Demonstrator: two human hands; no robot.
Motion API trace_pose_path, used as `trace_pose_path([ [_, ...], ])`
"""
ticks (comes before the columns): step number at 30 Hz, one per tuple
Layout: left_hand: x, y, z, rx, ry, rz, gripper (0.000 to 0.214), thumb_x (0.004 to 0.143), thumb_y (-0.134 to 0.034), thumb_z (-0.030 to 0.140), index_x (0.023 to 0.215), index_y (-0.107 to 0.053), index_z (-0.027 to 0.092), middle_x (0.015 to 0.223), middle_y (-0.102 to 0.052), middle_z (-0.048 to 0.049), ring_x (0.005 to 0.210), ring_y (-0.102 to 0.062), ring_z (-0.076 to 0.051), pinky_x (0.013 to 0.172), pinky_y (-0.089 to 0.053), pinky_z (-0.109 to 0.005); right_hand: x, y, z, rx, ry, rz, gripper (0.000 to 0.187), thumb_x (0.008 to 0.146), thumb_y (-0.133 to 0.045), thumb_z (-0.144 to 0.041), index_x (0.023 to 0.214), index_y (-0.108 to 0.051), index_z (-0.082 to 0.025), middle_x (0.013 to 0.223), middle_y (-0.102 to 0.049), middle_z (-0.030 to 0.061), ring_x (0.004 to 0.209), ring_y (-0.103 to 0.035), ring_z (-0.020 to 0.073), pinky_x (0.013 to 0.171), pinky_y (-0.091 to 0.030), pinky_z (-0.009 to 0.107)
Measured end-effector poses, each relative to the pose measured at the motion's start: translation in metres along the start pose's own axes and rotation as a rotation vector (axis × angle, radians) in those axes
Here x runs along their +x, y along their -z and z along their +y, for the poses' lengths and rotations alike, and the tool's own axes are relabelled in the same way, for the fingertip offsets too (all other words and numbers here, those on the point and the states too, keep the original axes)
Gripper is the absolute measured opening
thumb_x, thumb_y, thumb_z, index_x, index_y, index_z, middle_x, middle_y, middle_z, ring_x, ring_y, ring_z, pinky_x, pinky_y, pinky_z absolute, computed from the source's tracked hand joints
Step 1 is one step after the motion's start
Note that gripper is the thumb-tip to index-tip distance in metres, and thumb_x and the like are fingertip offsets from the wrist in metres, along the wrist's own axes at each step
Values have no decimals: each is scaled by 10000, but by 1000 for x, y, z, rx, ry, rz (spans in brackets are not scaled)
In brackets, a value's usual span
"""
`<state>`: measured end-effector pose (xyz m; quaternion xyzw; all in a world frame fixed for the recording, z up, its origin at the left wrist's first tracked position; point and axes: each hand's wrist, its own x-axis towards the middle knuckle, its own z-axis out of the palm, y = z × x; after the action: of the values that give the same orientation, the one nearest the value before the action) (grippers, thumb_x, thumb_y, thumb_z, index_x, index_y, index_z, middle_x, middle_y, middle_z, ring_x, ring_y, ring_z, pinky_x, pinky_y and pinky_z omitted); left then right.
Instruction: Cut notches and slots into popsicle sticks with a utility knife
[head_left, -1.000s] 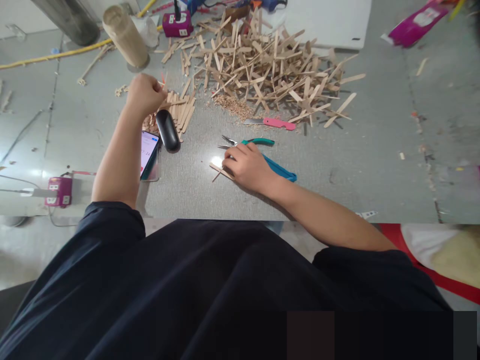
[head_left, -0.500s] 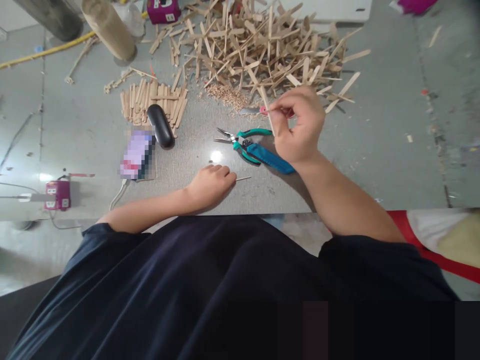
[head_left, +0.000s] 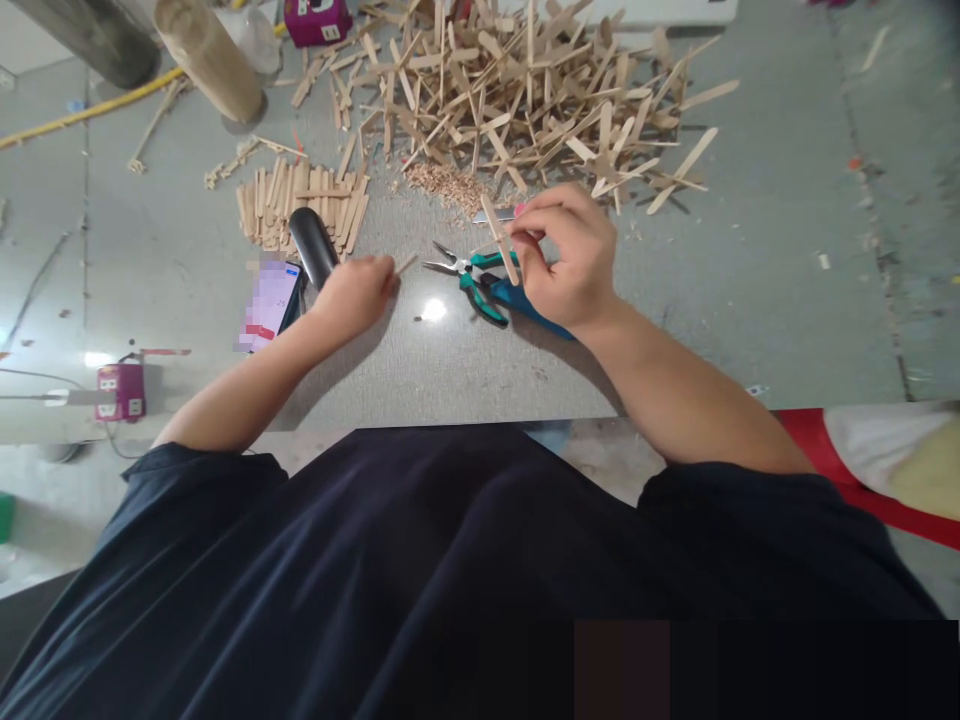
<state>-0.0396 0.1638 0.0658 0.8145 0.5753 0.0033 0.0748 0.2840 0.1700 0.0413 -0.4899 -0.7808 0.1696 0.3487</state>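
Between the thumb and fingers of my right hand (head_left: 571, 258) is a flat wooden craft stick (head_left: 495, 230), tilted, with a thin stick crossing it near the middle. My left hand (head_left: 354, 295) is closed on a thin wooden stick (head_left: 406, 265) that pokes out past the fingertips. Between the hands lie green-handled needle-nose pliers (head_left: 459, 266) with their jaws apart. A blue-handled tool (head_left: 536, 308) rests partly under my right hand. Just beyond that hand is a blade (head_left: 491, 215) with a pinkish-red handle, partly covered by the fingers.
A large heap of crossed craft sticks (head_left: 525, 100) fills the back, with wood shavings (head_left: 448, 186) before it. At left are a row of loose sticks (head_left: 274, 200), a black case (head_left: 311, 240), a phone (head_left: 271, 305), a purple power socket (head_left: 120, 391) and a tall container (head_left: 210, 65).
My left hand has moved left and away from me with its thin stick, close to the black case. My right hand has come left and slightly nearer, turning the crossed craft stick.
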Motion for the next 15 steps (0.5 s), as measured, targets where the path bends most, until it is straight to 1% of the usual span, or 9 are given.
trace_pose_path([
  [2, -1, 6, -9, 54, 97, 50, 138, 997, -584, 180, 958, -715, 197, 820, -691, -74, 710, -602, -206, 696, -465, -348, 0, 0, -2, -18, -4, -18, 465, 1181, -409, -454, 1339, -815, -292, 1344, -738, 191, 1261, -687, 385, 1055, -609, 641],
  [3, -6, 10, -9, 67, 112, 72, 134, 998, -588, 189, 971, -719, 203, 855, -718, -84, 727, -616, -210, 696, -463, -347, -1, 0, -3, -28, -15, -32, 463, 1182, -408, -456, 1349, -814, -310, 1328, -745, 187, 1276, -677, 385, 1059, -604, 640],
  [4, -15, 14, -7, 79, 80, 82, 145, 1009, -584, 201, 1009, -729, 208, 916, -754, -96, 769, -645, -216, 711, -469, -348, -1, 0, -5, -37, -31, -51, 453, 1182, -412, -461, 1358, -811, -340, 1310, -755, 179, 1297, -663, 382, 1067, -598, 640],
  [5, -27, 18, -2, 102, 16, 87, 172, 1035, -566, 219, 1024, -737, 207, 962, -779, -111, 807, -670, -227, 733, -475, -360, -2, 1, -6, -46, -47, -73, 438, 1181, -418, -468, 1359, -808, -375, 1291, -765, 169, 1321, -646, 377, 1074, -591, 639],
  [7, -56, 24, 13, 121, -238, 17, 276, 1096, -493, 224, 992, -746, 191, 952, -789, -128, 827, -689, -245, 763, -485, -391, -2, 1, -9, -55, -64, -112, 408, 1179, -433, -490, 1334, -805, -428, 1282, -780, 149, 1357, -619, 367, 1085, -577, 642],
  [9, -85, 24, 28, 53, -525, -97, 314, 1142, -488, 233, 986, -756, 186, 899, -775, -93, 804, -680, -225, 762, -491, -384, -3, 1, -9, -42, -38, -126, 403, 1176, -444, -513, 1290, -817, -412, 1311, -782, 145, 1349, -626, 370, 1087, -569, 656],
  [11, -106, 18, 38, -29, -746, -197, 318, 1159, -496, 210, 976, -755, 190, 897, -774, -66, 795, -674, -203, 764, -504, -371, -4, 0, -9, -27, 5, -121, 437, 1181, -424, -524, 1246, -829, -372, 1340, -776, 151, 1312, -655, 372, 1098, -564, 664],
  [13, -113, 9, 38, -126, -822, -268, 311, 1165, -496, 194, 1006, -763, 195, 916, -776, -56, 828, -691, -190, 778, -523, -346, -5, -2, -8, -31, 30, -128, 473, 1188, -392, -517, 1229, -833, -350, 1348, -771, 154, 1295, -678, 373, 1113, -562, 663],
  [15, -107, 1, 32, -113, -732, -250, 312, 1172, -504, 227, 1013, -769, 181, 926, -776, -76, 832, -697, -196, 762, -518, -340, -6, -4, -8, -43, 41, -143, 488, 1190, -373, -504, 1230, -832, -343, 1349, -766, 156, 1296, -686, 377, 1122, -562, 661],
])
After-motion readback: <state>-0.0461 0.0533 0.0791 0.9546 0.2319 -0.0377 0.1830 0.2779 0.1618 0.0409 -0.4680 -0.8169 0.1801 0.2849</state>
